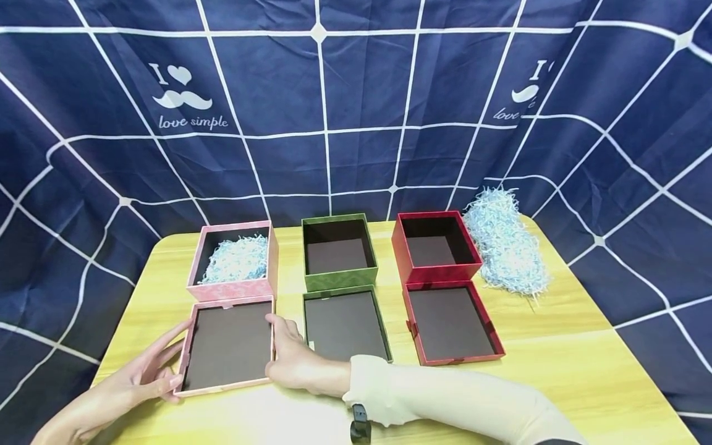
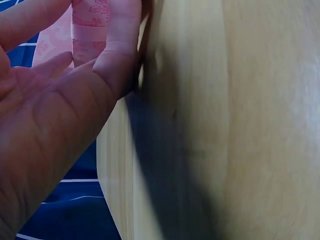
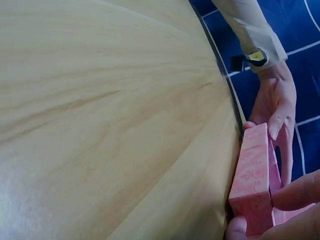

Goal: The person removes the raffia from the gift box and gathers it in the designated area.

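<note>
In the head view a pink box lid (image 1: 228, 349), dark inside, lies with its hollow side up on the table. My left hand (image 1: 136, 380) holds its left side, with the thumb at the near left corner. At the opposite side my right hand (image 1: 300, 361) grips the edge. The lid's patterned pink wall (image 3: 252, 165) shows between both hands in the right wrist view. Directly behind the lid stands the pink box (image 1: 233, 292), holding light blue shredded paper (image 1: 239, 258). The left wrist view shows my left hand's fingers partly covering the pink lid (image 2: 90, 45).
A green box (image 1: 339, 279) and green lid (image 1: 345, 318) stand mid-table; my right hand and forearm partly cover that lid. Farther right are a red box (image 1: 439, 274) and red lid (image 1: 453, 321). Loose blue shredded paper (image 1: 506, 244) lies beside the red box. A blue cloth (image 1: 361, 93) hangs behind.
</note>
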A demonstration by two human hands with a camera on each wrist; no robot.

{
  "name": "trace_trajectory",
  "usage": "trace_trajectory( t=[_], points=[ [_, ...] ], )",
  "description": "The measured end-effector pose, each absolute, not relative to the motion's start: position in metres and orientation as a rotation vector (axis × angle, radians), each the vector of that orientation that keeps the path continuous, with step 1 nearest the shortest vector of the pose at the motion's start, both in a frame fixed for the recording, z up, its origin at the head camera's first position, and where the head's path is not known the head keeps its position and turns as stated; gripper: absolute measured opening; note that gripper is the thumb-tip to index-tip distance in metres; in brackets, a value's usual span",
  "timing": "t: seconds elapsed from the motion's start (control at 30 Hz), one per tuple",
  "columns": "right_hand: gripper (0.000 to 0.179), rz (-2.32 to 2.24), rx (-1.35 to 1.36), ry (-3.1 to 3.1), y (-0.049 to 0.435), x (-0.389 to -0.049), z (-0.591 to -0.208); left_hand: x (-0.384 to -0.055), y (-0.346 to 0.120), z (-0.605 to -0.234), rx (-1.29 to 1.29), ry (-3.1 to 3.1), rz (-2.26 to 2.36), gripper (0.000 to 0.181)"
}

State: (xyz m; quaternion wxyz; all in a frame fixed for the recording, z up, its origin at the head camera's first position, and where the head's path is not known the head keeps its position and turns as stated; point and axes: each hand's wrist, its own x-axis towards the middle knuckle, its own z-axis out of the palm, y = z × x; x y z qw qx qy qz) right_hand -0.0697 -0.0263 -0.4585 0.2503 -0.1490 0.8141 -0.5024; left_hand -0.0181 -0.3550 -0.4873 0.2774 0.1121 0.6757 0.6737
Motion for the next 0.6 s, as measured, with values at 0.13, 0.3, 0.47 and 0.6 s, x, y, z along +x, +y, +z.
trace_trajectory(
  t=[0.13,0.3,0.47,0.6],
  points=[
    [0.095,-1.379,-0.357,2.216,-0.028,-0.068,-0.459,-0.019,-0.352,-0.485,0.233,1.851,1.763,0.089],
    [0.092,-1.438,-0.301,2.199,-0.030,-0.067,-0.456,-0.021,-0.351,-0.483,0.218,1.873,1.724,0.088],
    [0.089,-1.483,-0.306,2.196,-0.032,-0.068,-0.449,-0.023,-0.357,-0.481,0.261,1.918,1.685,0.082],
    [0.085,-1.546,-0.284,2.209,-0.032,-0.073,-0.442,-0.027,-0.363,-0.478,0.328,1.946,1.690,0.078]
  ],
)
